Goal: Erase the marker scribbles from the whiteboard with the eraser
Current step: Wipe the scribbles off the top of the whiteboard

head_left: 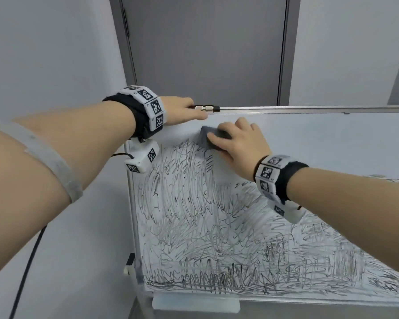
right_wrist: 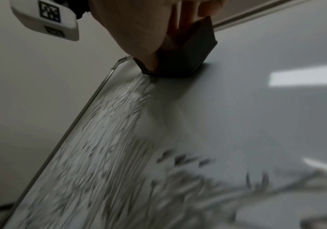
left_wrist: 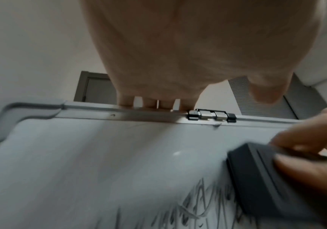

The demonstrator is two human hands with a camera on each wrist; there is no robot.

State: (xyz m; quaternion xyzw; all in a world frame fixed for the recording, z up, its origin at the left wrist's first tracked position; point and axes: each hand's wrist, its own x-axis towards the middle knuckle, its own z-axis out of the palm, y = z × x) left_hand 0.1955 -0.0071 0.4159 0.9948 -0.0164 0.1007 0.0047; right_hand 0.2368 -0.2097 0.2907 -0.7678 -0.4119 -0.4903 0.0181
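A whiteboard (head_left: 332, 143) leans in front of me, its lower left covered in dense black marker scribbles (head_left: 205, 226); the top band and right side are wiped. My right hand (head_left: 237, 143) grips a dark grey eraser (head_left: 211, 137) and presses it flat on the board near the top left, at the scribbles' upper edge. The eraser (right_wrist: 186, 51) shows in the right wrist view, and in the left wrist view the eraser (left_wrist: 266, 182) sits at lower right. My left hand (head_left: 184, 110) holds the board's top rail (left_wrist: 119, 113), fingers curled over it beside a metal clip (left_wrist: 211, 116).
A grey door (head_left: 205, 49) stands behind the board between pale walls. A white marker tray (head_left: 195, 303) hangs under the board's bottom edge. A black cable (head_left: 25, 279) runs down at the left. The board's left frame edge (head_left: 134, 226) lies close to the wall.
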